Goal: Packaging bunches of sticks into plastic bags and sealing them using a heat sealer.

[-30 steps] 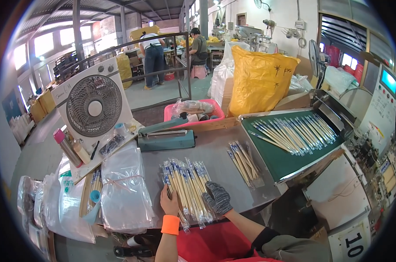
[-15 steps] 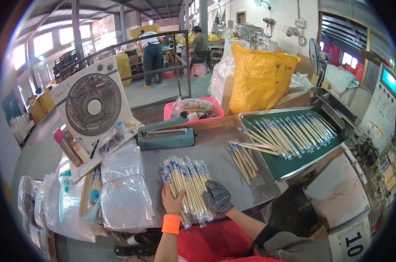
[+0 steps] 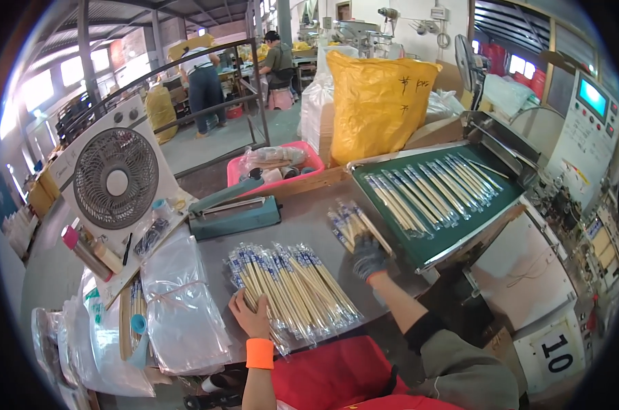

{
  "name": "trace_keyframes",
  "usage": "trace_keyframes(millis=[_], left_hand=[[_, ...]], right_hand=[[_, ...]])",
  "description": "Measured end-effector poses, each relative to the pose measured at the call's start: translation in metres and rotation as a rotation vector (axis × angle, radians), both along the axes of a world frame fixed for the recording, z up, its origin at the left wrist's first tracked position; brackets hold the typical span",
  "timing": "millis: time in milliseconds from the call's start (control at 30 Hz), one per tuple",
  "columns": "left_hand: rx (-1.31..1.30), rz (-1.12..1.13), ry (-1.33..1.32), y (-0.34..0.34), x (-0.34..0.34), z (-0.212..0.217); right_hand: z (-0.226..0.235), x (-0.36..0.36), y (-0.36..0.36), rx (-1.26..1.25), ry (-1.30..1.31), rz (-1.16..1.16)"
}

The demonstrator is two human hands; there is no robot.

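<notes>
A broad pile of wrapped chopsticks (image 3: 292, 290), in clear sleeves with blue print, lies on the grey table in front of me. My left hand (image 3: 250, 311), bare with an orange wristband, rests against the pile's left edge, fingers apart and thumb out. Farther right, a smaller bunch of wrapped chopsticks (image 3: 343, 222) lies beside the green conveyor belt (image 3: 408, 249). Over the near end of this bunch, my right hand (image 3: 369, 260), in a grey knit glove, has its fingers curled round the sticks; its fingertips are partly hidden. More wrapped chopsticks lie in a row on the belt.
A teal bag sealer (image 3: 234, 217) stands at the table's back. Clear plastic bags (image 3: 186, 307) lie left, near a white fan (image 3: 118, 181) and a pink-topped bottle (image 3: 84, 253). Behind are a pink basket (image 3: 275, 179) and a yellow sack (image 3: 377, 109). Two people work farther back.
My right hand has left the large pile and reached right to the smaller bunch. Loose chopsticks there are more gathered. The large pile is spread wider; my left hand stays beside it. The view has shifted.
</notes>
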State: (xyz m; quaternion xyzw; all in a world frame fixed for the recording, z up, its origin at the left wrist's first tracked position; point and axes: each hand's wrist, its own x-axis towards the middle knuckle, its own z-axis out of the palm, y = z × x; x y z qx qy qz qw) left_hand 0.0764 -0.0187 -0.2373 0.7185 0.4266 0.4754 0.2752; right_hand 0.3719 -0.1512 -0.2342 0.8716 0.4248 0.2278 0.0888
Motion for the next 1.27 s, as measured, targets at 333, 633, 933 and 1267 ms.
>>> trace_keyframes(millis=[333,633,933,1267], left_hand=[[-0.03,-0.161,0.044,-0.007,0.005,-0.005],[-0.078,-0.16,0.088,-0.01,0.016,0.008],[-0.14,-0.134,0.054,-0.01,0.032,-0.001],[-0.047,-0.095,0.247,-0.007,0.022,0.002]], right_hand=[[0.085,-0.053,-0.022,0.495,0.512,0.643],[0.146,0.299,-0.175,0.187,-0.171,-0.289],[0.1,0.447,-0.278,0.117,-0.157,-0.713],[0.14,0.433,-0.194,-0.205,0.177,-0.681]])
